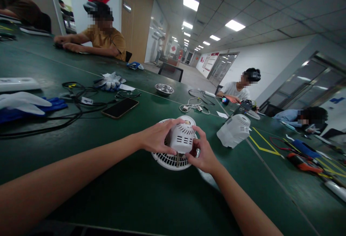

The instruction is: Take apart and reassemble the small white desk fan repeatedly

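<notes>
A white plastic motor cover [181,138] with vent slots is held between my two hands, above the round white fan grille [173,164]. My left hand [159,136] wraps its left side, thumb low and fingers over the top. On its right side, my right hand [204,151] grips with curled fingers. The grille lies on the green table beneath, partly hidden by the cover and my hands. A metal-coloured piece shows below the cover, at the grille's middle. To the right stands another white vented plastic housing [234,131], apart from my hands.
On the green table [121,192] lie a phone [120,107], black cables [78,110], blue-and-white gloves [29,106], a steel bowl [164,89] and a white power cord [194,108]. An orange-and-black tool [304,163] lies at right. Several people sit around the table.
</notes>
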A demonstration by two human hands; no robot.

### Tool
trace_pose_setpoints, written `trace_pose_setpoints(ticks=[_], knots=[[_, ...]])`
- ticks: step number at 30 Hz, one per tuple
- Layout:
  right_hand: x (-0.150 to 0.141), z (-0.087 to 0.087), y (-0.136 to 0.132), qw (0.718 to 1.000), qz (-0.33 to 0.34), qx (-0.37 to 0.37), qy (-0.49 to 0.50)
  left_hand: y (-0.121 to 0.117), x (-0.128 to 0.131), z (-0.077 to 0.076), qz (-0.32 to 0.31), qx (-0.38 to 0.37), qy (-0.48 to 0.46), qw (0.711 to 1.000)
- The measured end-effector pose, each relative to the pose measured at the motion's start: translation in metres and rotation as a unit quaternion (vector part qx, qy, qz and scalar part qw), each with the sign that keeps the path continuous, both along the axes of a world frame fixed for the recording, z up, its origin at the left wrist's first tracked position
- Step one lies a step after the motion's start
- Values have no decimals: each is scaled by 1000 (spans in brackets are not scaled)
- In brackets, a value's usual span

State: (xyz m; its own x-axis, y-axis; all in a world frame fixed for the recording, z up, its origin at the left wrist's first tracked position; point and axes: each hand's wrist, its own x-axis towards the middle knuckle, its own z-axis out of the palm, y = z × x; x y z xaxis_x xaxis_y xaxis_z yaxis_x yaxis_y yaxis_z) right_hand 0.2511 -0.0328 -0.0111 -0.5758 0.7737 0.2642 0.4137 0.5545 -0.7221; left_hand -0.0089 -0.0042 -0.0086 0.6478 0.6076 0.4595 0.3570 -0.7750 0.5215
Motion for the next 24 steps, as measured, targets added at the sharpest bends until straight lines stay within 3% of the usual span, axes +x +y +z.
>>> trace_pose_setpoints(ticks=[3,8,14,17,21,24], knots=[[-4,4,-4,1000,-10,11,-22,2,0,-1,-3,0,5,1000],[-3,4,0,993,-81,63,-65,5,3,-11,50,31,19,998],[32,4,25,985,-83,118,-98,6,1,-13,103,43,16,994],[47,5,35,986,-86,121,-76,13,-2,-16,162,37,-11,986],[45,4,32,993,-46,105,4,30,-7,-30,283,-40,-39,958],[29,0,22,994,-58,95,-24,41,-12,-40,282,-151,-33,947]])
